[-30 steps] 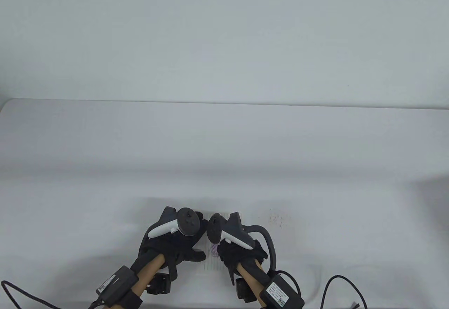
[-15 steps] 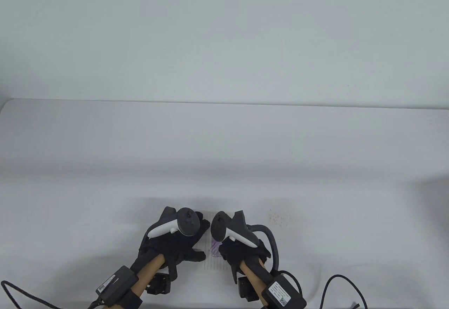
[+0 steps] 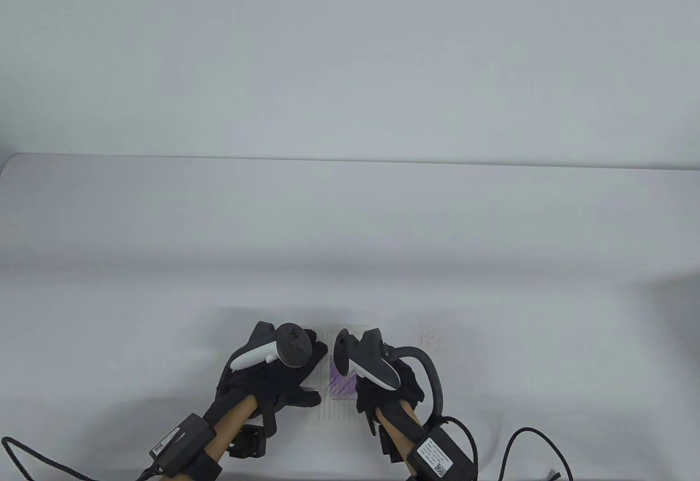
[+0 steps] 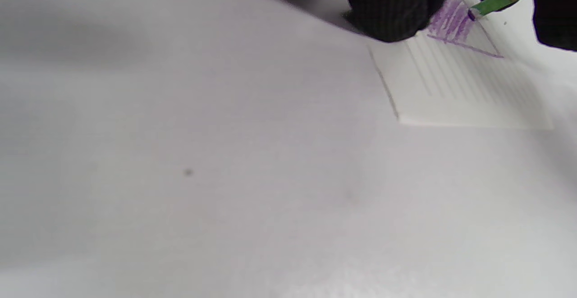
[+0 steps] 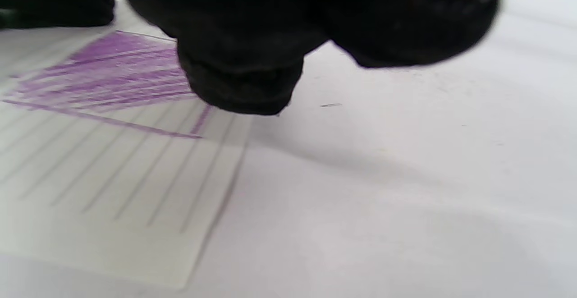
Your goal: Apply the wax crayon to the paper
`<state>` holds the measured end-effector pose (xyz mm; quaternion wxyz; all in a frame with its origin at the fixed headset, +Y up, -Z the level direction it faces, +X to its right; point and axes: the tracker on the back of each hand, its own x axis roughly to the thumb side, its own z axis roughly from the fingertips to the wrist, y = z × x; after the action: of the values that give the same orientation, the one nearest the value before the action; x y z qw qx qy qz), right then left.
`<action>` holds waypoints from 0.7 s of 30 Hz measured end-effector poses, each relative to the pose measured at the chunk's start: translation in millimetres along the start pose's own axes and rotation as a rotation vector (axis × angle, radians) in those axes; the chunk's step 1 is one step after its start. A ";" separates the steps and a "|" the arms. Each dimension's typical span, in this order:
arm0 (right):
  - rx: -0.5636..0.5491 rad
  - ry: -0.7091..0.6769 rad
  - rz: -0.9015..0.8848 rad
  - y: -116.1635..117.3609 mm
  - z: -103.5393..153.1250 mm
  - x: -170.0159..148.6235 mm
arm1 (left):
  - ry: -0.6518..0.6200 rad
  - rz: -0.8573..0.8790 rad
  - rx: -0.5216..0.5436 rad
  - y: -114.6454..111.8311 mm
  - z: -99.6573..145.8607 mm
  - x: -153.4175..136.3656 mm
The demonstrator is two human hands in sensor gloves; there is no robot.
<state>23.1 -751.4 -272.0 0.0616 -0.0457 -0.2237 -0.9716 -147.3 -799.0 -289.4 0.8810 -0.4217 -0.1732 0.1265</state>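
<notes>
No text can be read in any view; the white label (image 3: 167, 440) on the left forearm box, at 7 o'clock in the table view, carries print and a code too small to make out; the white label (image 3: 436, 454) on the right forearm box, at 5 o'clock, shows tiny lines of print and a QR-like square, also illegible; the paper (image 3: 338, 402) bears only ruled lines and purple crayon shading, no writing.
</notes>
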 end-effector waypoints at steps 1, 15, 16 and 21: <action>0.068 -0.074 -0.059 1.6 -0.4 2.5 | 0.000 0.001 -0.001 0.0 0.0 -0.1; 0.072 0.025 -0.014 -0.4 -1.8 0.5 | 0.001 -0.002 -0.004 -0.2 -0.4 -0.1; -0.005 0.099 0.058 -1.0 -2.9 -1.1 | 0.001 -0.004 -0.002 -0.2 -0.4 0.0; 0.148 -0.087 -0.117 1.8 -0.4 3.6 | 0.000 0.000 -0.005 -0.2 -0.6 -0.4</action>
<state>19.9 -753.5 -271.2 -0.0017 -0.0699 -0.2996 -0.9515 -147.4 -799.7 -289.7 0.8799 -0.4239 -0.1737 0.1261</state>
